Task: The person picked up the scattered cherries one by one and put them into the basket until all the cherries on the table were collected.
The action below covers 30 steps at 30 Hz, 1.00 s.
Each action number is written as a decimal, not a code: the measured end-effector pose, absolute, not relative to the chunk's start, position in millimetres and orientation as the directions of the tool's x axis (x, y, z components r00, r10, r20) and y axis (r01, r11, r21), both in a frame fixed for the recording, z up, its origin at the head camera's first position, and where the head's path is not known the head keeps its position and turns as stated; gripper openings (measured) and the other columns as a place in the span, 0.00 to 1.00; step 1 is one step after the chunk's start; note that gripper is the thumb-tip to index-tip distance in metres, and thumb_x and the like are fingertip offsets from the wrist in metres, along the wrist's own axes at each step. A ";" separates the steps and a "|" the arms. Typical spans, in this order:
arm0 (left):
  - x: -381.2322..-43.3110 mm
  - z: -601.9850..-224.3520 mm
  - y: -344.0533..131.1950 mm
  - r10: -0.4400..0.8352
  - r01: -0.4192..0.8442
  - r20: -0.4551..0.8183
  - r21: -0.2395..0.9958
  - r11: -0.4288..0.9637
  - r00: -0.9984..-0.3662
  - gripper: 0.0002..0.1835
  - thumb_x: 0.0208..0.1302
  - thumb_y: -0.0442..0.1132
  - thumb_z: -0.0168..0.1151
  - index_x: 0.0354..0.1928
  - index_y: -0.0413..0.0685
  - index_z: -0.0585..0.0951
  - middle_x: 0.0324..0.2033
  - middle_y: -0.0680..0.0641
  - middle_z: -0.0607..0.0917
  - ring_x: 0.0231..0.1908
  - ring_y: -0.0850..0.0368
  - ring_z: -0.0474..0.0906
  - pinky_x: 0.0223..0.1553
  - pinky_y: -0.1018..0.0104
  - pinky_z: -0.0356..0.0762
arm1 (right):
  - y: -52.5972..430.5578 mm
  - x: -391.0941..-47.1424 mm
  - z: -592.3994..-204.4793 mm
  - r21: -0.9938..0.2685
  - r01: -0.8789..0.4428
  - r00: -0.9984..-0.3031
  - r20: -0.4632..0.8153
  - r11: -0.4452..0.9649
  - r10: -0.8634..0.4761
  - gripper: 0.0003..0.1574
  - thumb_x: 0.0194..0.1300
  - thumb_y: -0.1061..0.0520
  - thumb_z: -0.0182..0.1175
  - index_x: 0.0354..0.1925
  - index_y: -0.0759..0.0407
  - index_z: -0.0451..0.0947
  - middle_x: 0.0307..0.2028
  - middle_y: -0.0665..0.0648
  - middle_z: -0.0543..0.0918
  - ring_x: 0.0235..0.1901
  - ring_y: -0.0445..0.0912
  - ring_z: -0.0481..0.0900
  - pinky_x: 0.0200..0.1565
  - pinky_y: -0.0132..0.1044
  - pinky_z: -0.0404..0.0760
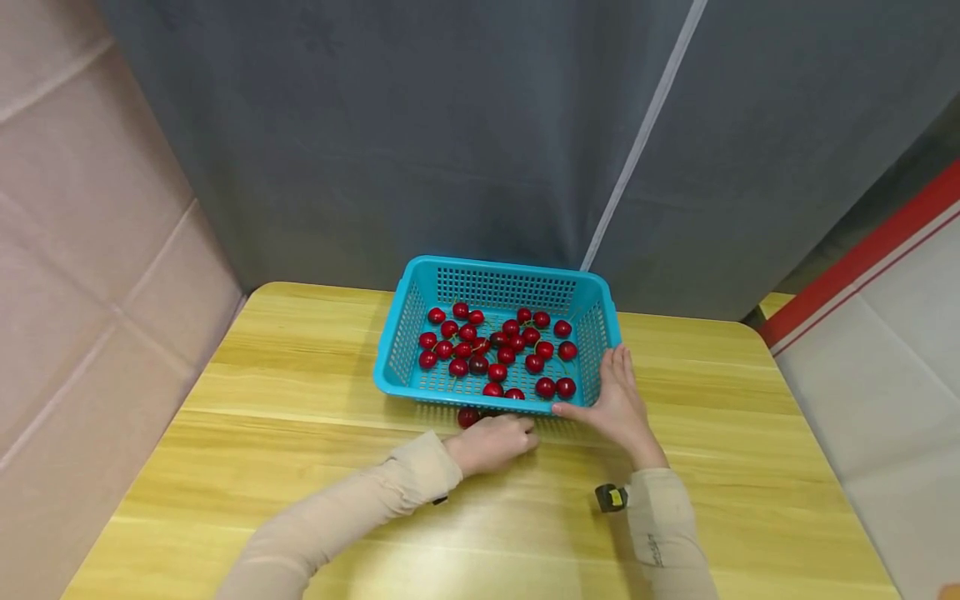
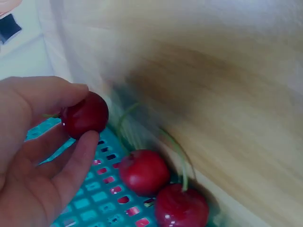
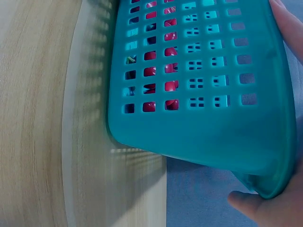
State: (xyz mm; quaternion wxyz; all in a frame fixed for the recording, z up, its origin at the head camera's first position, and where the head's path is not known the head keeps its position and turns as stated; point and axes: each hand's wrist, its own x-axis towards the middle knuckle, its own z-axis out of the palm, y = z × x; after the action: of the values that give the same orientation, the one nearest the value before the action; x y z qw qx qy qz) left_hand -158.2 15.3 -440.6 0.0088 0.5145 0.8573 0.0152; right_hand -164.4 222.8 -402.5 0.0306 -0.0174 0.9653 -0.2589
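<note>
A blue plastic basket (image 1: 487,400) stands on the wooden table with many red cherries (image 1: 517,342) inside. In front of it is my left hand (image 1: 497,442), its thumb and fingers pinching a dark red cherry (image 2: 85,116) with a short green stem. Two stemmed cherries (image 2: 144,172) lie on the table against the basket's perforated wall; the head view shows one dark cherry (image 1: 468,417) beside my left wrist. My right hand (image 1: 618,408) holds the basket's near right corner, thumb at the front rim and fingers along the right side.
The wooden table (image 1: 300,467) extends to both sides of the basket. A grey curtain (image 1: 375,150) hangs right behind the table's far edge. Pale padded wall (image 1: 97,250) rises on the left, and a white panel with a red band (image 1: 870,242) on the right.
</note>
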 end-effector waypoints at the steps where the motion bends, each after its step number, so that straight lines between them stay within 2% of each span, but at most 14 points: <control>1: -157.2 -438.5 14.7 0.885 0.885 0.004 0.040 0.464 -0.465 0.08 0.59 0.38 0.59 0.41 0.53 0.81 0.36 0.53 0.78 0.34 0.61 0.77 0.34 0.77 0.76 | 222.6 -164.4 -402.5 -0.501 -0.017 -0.997 -0.052 0.865 -0.050 0.81 0.37 0.27 0.65 0.67 0.74 0.34 0.68 0.69 0.30 0.68 0.57 0.25 0.65 0.56 0.42; 13: -144.6 -393.0 0.1 0.922 0.920 0.091 0.150 0.362 -0.377 0.07 0.59 0.36 0.57 0.40 0.50 0.80 0.32 0.54 0.78 0.32 0.64 0.75 0.37 0.78 0.73 | 223.6 -164.4 -403.8 -0.497 -0.023 -0.998 -0.046 0.867 -0.052 0.81 0.37 0.26 0.65 0.67 0.74 0.34 0.68 0.69 0.30 0.68 0.57 0.26 0.65 0.56 0.42; 17: -147.8 -371.7 -9.2 0.922 0.918 0.133 0.219 0.330 -0.363 0.08 0.56 0.33 0.58 0.39 0.48 0.79 0.30 0.53 0.78 0.29 0.64 0.72 0.33 0.81 0.70 | 224.5 -164.6 -403.9 -0.501 -0.023 -0.997 -0.048 0.865 -0.054 0.81 0.37 0.26 0.64 0.67 0.74 0.33 0.68 0.69 0.29 0.68 0.56 0.25 0.65 0.57 0.42; 23: -169.1 -339.8 -26.4 0.884 0.895 0.228 0.291 0.338 -0.408 0.08 0.53 0.28 0.56 0.35 0.45 0.78 0.30 0.51 0.78 0.30 0.62 0.70 0.32 0.80 0.69 | 224.5 -165.1 -403.4 -0.500 -0.027 -0.997 -0.049 0.865 -0.060 0.81 0.38 0.26 0.64 0.67 0.74 0.33 0.68 0.69 0.29 0.68 0.57 0.25 0.65 0.57 0.42; 30: -201.2 -321.7 -40.8 0.863 0.835 0.152 0.376 0.401 -0.482 0.09 0.55 0.29 0.56 0.39 0.44 0.78 0.37 0.48 0.79 0.31 0.60 0.71 0.30 0.78 0.71 | 224.4 -164.4 -402.6 -0.496 -0.024 -0.996 -0.061 0.868 -0.062 0.81 0.38 0.25 0.63 0.67 0.73 0.33 0.68 0.68 0.28 0.68 0.56 0.24 0.64 0.57 0.43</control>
State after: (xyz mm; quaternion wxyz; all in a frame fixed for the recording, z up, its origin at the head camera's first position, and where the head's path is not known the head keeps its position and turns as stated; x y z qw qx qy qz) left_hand -201.2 -40.8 -321.7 0.0334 0.5077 0.8362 0.2048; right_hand -164.4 224.4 -402.6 0.0372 -0.0222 0.9657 -0.2559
